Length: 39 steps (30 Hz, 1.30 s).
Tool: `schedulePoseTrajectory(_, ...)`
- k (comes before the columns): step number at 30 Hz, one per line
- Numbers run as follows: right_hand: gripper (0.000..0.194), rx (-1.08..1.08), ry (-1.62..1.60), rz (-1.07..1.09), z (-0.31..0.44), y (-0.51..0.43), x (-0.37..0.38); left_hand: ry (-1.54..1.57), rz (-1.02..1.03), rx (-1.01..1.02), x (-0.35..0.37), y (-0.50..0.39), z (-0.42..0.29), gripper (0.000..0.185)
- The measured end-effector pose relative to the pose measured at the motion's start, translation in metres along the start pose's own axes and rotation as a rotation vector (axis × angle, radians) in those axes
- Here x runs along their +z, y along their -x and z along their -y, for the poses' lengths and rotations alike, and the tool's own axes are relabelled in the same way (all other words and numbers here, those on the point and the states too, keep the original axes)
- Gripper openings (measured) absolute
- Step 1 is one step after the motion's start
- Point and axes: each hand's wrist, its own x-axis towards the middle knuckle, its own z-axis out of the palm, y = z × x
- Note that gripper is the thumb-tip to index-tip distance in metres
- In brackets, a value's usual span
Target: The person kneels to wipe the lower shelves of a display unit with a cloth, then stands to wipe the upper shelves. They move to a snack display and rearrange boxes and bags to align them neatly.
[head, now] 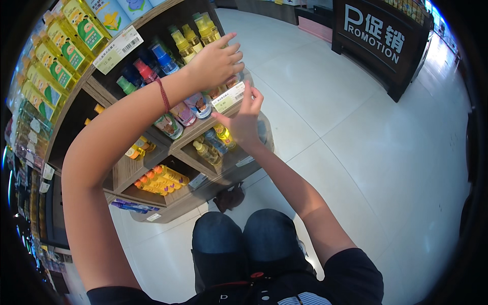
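Note:
Across the shelf compartment of spray bottles reaches my left hand [215, 63], near several yellow-capped spray bottles [183, 46]; its palm side is hidden, so a hold on anything cannot be told. Just below it, my right hand [244, 122] is at the shelf edge with fingers spread, beside a white price tag [228, 100]. Under my left forearm stand a blue-capped spray bottle [164, 59], a red-capped one [146, 70] and a green-capped one [126, 84]. Small bottles behind my left hand are partly covered by it.
Large yellow bottles [82, 28] line the upper left shelf. Orange-capped bottles [162, 181] lie in a lower wooden compartment, and a yellow bottle [224, 135] stands in another. A dark promotion stand [371, 42] is at the upper right. A dark brown object [229, 198] rests on the floor beside the shelf base.

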Motion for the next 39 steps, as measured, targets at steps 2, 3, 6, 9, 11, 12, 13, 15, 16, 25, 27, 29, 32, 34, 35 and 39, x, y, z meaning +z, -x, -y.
schedulePoseTrajectory(2, 0.123, -0.023, -0.023, 0.000, 0.000, 0.001, 0.000, 0.037, 0.045, -0.020, 0.006, 0.005, -0.002, 0.034)
schedulePoseTrajectory(3, 0.123, -0.011, -0.048, 0.012, 0.002, 0.002, 0.001, 0.055, 0.071, -0.031, 0.006, 0.009, -0.002, 0.034)
schedulePoseTrajectory(6, 0.124, 0.020, -0.091, 0.039, 0.004, 0.004, -0.002, 0.061, -0.095, -0.066, -0.003, 0.016, -0.010, 0.035)
schedulePoseTrajectory(9, 0.125, -0.002, -0.040, 0.033, -0.001, 0.003, -0.021, 0.064, -0.288, -0.261, -0.044, 0.023, -0.046, 0.039)
schedulePoseTrajectory(11, 0.124, -0.081, 0.045, 0.025, -0.012, 0.015, -0.047, 0.294, -0.479, -0.303, -0.069, 0.056, -0.084, 0.035)
schedulePoseTrajectory(12, 0.118, 0.017, -0.047, 0.044, -0.009, 0.024, -0.058, 0.355, -0.580, -0.267, -0.068, 0.082, -0.109, 0.032)
schedulePoseTrajectory(13, 0.111, 0.115, -0.132, 0.067, -0.006, 0.039, -0.070, 0.417, -0.685, -0.232, -0.052, 0.111, -0.141, 0.029)
schedulePoseTrajectory(15, 0.086, 0.189, -0.190, 0.199, 0.003, 0.071, -0.100, 0.547, -0.605, -0.253, -0.004, 0.169, -0.228, 0.030)
schedulePoseTrajectory(16, 0.069, 0.341, -0.279, 0.357, 0.014, 0.092, -0.115, 0.805, -0.209, -0.392, 0.015, 0.189, -0.283, 0.029)
schedulePoseTrajectory(25, 0.058, -0.098, 0.213, 1.689, 0.108, 0.148, -0.180, 1.243, 0.697, -1.142, 0.151, 0.190, -0.599, 0.073)
schedulePoseTrajectory(27, 0.057, 0.096, 0.071, 1.485, 0.098, 0.164, -0.184, 1.301, 0.752, -1.228, 0.167, 0.200, -0.615, 0.063)
schedulePoseTrajectory(29, 0.056, 0.410, 0.106, 1.381, 0.107, 0.153, -0.180, 1.498, 0.823, -1.212, 0.154, 0.189, -0.592, 0.055)
schedulePoseTrajectory(32, 0.052, 0.365, 0.208, 1.066, 0.125, 0.159, -0.176, 1.871, 0.626, -1.218, 0.114, 0.162, -0.517, 0.038)
schedulePoseTrajectory(34, 0.054, 0.387, 0.260, 0.893, 0.142, 0.151, -0.173, 2.098, 0.372, -1.360, 0.079, 0.142, -0.473, 0.036)
schedulePoseTrajectory(35, 0.055, 0.403, 0.300, 0.829, 0.148, 0.148, -0.170, 2.282, 0.222, -1.473, 0.055, 0.129, -0.443, 0.037)
schedulePoseTrajectory(39, 0.063, 0.574, 0.269, 0.633, 0.175, 0.146, -0.170, 2.507, 0.074, -1.440, -0.073, 0.097, -0.287, 0.039)
